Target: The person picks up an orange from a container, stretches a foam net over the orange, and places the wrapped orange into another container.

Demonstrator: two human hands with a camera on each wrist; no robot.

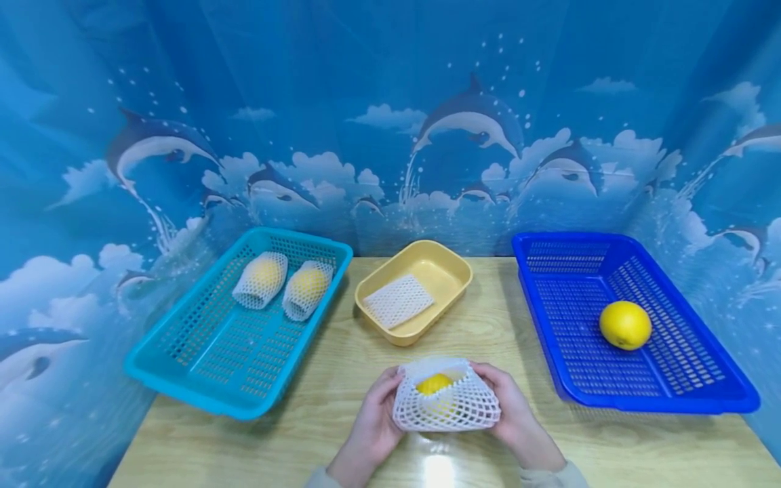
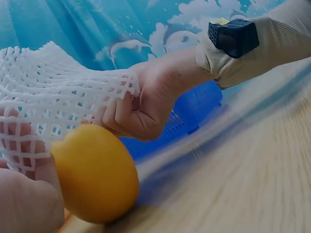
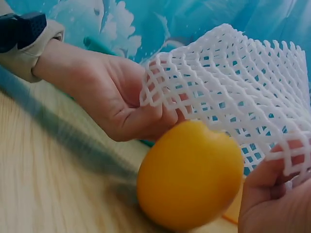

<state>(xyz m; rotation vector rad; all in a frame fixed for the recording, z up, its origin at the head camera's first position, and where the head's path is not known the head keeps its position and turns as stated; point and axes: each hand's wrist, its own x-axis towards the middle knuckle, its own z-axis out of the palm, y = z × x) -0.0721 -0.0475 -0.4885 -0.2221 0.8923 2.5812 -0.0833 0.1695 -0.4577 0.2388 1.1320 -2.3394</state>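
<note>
Both hands hold a white foam fruit net (image 1: 454, 410) by its two sides, stretched wide near the front of the table. My left hand (image 1: 381, 413) grips the left side, and my right hand (image 1: 512, 413) grips the right; some fingers show through the mesh in the wrist views. Directly under the net stands a smooth yellow fruit (image 3: 189, 174), its upper part close against the net's lower edge. From above, the fruit shows through the net's opening and mesh. In the left wrist view, the right hand's fingers (image 2: 121, 116) are curled at the net's edge.
At the left, a teal basket (image 1: 244, 407) holds two netted yellow fruits (image 1: 265, 276). A yellow tray (image 1: 448, 308) behind the hands contains a flat white foam net (image 1: 399, 300). To the right, a blue basket (image 1: 665, 403) holds one bare yellow fruit (image 1: 625, 325). A dolphin-print curtain (image 1: 366, 102) hangs behind.
</note>
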